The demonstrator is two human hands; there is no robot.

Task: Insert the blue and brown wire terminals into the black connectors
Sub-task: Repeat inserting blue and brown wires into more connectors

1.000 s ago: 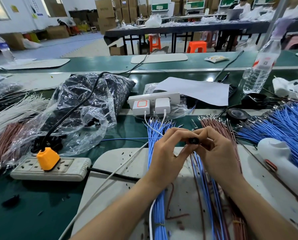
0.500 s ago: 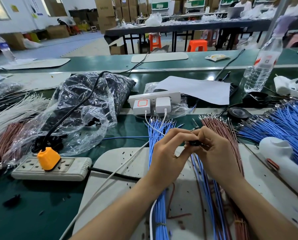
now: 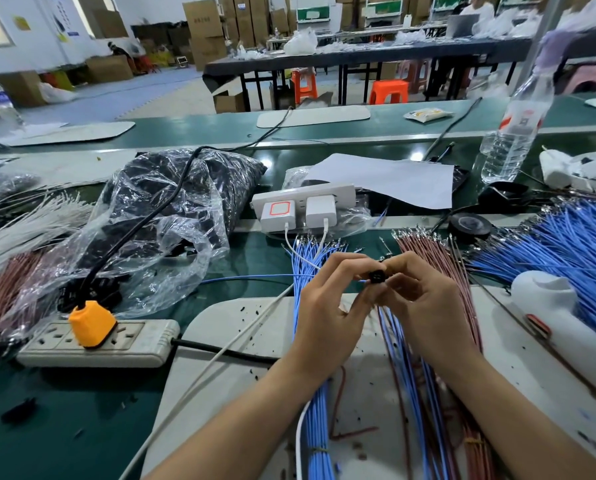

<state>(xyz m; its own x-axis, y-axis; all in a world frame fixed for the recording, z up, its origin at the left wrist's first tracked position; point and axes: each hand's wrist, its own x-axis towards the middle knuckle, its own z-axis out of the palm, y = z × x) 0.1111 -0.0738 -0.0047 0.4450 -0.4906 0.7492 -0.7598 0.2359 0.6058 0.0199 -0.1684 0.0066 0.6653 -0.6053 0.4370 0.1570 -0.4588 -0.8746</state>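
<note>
I have both hands raised just over the table point(image 3: 241, 258), meeting at a small black connector point(image 3: 376, 276). My left hand point(image 3: 327, 306) pinches it from the left with thumb and forefinger, so that grip is clenched on the connector, its open face turned back toward me. My right hand point(image 3: 424, 306) closes in from the right, fingertips touching the connector's far side. It looks clenched on a wire end, but the fingers hide it, so I cannot tell which colour it holds or how deep the terminal sits.

What matters for the next push: the connector lies between the two grips, and the wire would have to run in along the line from my right hand toward my left. The right hand does the feeding; the left only steadies.

Loose blue wires point(image 3: 310, 258) lie flat beneath my left hand, brown wires point(image 3: 424, 242) just beyond my right, both running away from me.
</note>
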